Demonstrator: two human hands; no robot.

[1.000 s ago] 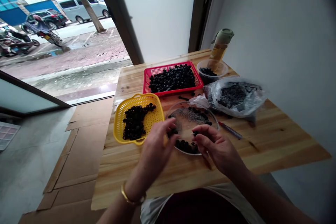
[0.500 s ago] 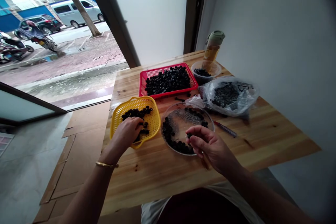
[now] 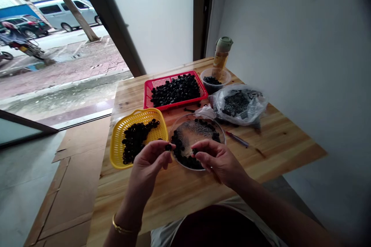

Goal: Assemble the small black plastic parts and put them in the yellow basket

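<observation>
My left hand (image 3: pixel 153 159) pinches a small round black piece (image 3: pixel 168 147) between thumb and fingertips, just right of the yellow basket (image 3: pixel 116 150), which holds many black pieces. My right hand (image 3: pixel 218 161) is closed on another small black piece (image 3: pixel 194 151) above the clear round dish (image 3: pixel 223 134). Black pieces lie in a ring along the inside of that dish. The two held pieces are a short way apart, level with each other.
Behind are a red basket (image 3: pixel 147 94) of flat black pieces, a clear bowl (image 3: pixel 225 81), a green-capped bottle (image 3: pixel 220 56) and a plastic bag (image 3: pixel 259 106) of dark pieces. A thin red-tipped tool (image 3: pixel 237 139) lies right of the dish.
My left hand has come out of the yellow basket and moved right with a black piece in its fingertips. My right hand stays over the dish. The view has shifted to the right.
</observation>
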